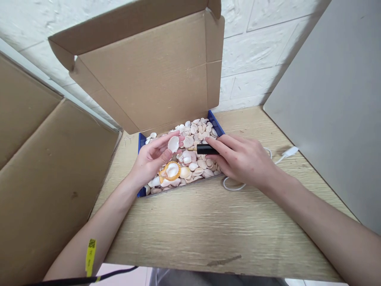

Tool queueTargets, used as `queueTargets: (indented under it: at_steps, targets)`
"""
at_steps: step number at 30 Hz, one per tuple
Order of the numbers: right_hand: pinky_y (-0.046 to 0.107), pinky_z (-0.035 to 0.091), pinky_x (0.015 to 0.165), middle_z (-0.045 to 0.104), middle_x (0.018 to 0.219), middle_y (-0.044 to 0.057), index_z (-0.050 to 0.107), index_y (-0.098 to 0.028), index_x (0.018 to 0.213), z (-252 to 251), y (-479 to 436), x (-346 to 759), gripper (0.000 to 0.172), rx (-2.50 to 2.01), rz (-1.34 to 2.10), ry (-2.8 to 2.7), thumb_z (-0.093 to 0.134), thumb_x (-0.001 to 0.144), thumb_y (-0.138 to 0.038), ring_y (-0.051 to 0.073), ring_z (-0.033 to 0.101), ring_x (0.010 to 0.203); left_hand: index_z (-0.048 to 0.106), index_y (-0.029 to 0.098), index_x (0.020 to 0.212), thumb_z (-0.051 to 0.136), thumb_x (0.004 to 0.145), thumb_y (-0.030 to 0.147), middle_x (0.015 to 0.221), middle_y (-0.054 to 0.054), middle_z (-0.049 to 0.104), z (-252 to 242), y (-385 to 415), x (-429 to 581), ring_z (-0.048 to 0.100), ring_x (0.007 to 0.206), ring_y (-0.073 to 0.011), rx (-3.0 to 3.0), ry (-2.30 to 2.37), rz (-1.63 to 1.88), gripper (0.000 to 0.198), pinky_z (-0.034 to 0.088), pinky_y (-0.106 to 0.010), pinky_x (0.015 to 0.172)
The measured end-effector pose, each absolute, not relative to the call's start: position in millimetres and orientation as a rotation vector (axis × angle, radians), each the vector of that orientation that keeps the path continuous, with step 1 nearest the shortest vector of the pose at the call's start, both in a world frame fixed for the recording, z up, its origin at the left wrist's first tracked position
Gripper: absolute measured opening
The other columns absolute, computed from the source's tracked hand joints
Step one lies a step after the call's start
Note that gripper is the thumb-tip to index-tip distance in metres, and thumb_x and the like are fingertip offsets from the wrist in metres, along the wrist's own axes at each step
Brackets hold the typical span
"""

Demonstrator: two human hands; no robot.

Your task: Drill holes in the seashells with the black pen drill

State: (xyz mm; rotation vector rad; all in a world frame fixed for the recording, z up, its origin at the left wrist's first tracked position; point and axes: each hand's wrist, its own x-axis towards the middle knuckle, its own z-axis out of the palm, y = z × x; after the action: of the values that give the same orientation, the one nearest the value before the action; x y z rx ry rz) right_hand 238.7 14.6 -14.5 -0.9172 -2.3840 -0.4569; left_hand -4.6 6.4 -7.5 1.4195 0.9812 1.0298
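Observation:
A white seashell (pixel 173 144) is pinched in my left hand (pixel 154 155), its hollow side facing up. My right hand (pixel 239 157) grips a small black drill (pixel 206 149) with a brass-coloured chuck, its thin bit pointing left at that shell. Whether the bit touches the shell, I cannot tell. Both hands are over a cardboard box (pixel 143 143) with blue sides, full of pale shells. Just below my left hand, an orange-rimmed scallop shell (pixel 169 171) lies on the heap.
Behind, the brown box lid (pixel 145 71) stands raised against a white brick-patterned wall (pixel 258 47). A white cable (pixel 235 188) with a plug (pixel 290 152) lies at right on the wooden table (pixel 184 230). A cardboard panel (pixel 50 182) is on the left, a grey panel (pixel 330 107) on the right.

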Motion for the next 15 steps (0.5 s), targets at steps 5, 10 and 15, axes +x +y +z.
queueTargets:
  at_steps: [5, 10, 15]
  targets:
    - [0.029, 0.038, 0.056, 0.064, 0.084, 0.004, 0.057, -0.011, 0.11, -15.7, 14.4, 239.0, 0.029, -0.944, -0.449, -2.383, 0.049, 0.09, -0.03, 0.016, 0.057, 0.07, 0.061, 0.025, 0.119, 0.064, 0.082, 0.033, 0.127, -0.009, 0.061, -9.4, 6.4, -6.9, 0.056, 0.117, -0.0256, 1.375, 0.944, 0.98, 0.038, 0.046, -0.04, 0.098]
    - [0.029, 0.037, 0.055, 0.064, 0.082, 0.003, 0.056, -0.011, 0.112, -15.9, 14.2, 239.5, 0.029, -0.945, -0.405, -2.41, 0.048, 0.09, -0.029, 0.016, 0.057, 0.07, 0.06, 0.022, 0.121, 0.062, 0.084, 0.029, 0.124, -0.01, 0.062, -15.5, 7.9, -9.6, 0.056, 0.117, -0.0246, 1.365, 0.862, 0.998, 0.037, 0.044, -0.04, 0.1]
    - [0.029, 0.038, 0.058, 0.063, 0.083, 0.004, 0.054, -0.011, 0.114, -16.2, 14.8, 239.7, 0.03, -0.945, -0.348, -2.427, 0.048, 0.09, -0.028, 0.017, 0.056, 0.071, 0.061, 0.022, 0.12, 0.061, 0.085, 0.026, 0.124, -0.009, 0.063, -14.9, 7.4, -8.8, 0.058, 0.115, -0.0243, 1.321, 0.823, 0.993, 0.035, 0.044, -0.04, 0.102]
